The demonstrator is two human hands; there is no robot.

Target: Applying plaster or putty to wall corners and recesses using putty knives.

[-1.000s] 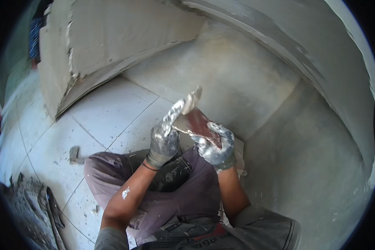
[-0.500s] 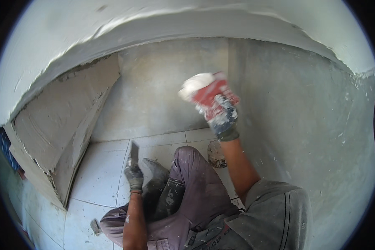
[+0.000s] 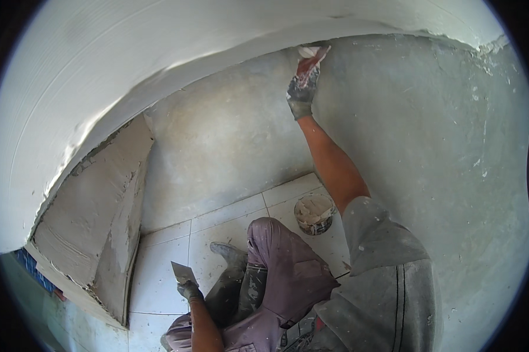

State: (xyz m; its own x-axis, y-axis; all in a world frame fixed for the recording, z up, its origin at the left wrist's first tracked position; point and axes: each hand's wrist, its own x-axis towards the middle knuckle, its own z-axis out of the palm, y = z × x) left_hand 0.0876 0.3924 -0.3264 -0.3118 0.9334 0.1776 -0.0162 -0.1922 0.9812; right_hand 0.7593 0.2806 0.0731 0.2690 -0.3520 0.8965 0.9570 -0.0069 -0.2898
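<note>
High in the corner, under the edge of the white plastered surface, my right hand reaches up, closed around a red putty spreader. White putty sits on the spreader's far end, which meets the top of the grey wall. The glove on this hand is smeared with putty. My left hand, also gloved, is low by my boot and grips a putty knife whose flat metal blade points up and away.
A round tub of pale putty stands on the white tile floor, right of my knee. To the left, a sloping plastered panel with rough edges rises. Another grey wall stands close on my right.
My right hand has moved up and away with the loaded red spreader, from mid-air to the top of the wall. The putty knife's blade has turned to show its flat face. The view has shifted.
</note>
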